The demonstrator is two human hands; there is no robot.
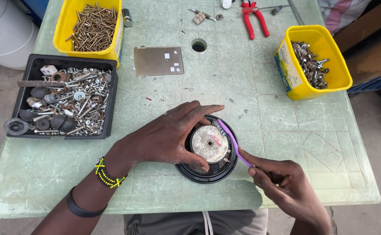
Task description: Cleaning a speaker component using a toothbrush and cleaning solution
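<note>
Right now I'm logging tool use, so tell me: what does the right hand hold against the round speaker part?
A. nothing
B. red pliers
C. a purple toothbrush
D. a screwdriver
C: the right hand grips a purple toothbrush whose bristles rest on the speaker part, which the left hand steadies; the red pliers lie untouched at the table's far edge.

On the pale green table [286,143]: black tray [110,104] of mixed bolts and washers, left; yellow tub [64,26] of screws behind; another yellow tub [338,65] with nuts, right; metal plate [158,61] and red pliers [254,19] near the far edge.
</note>
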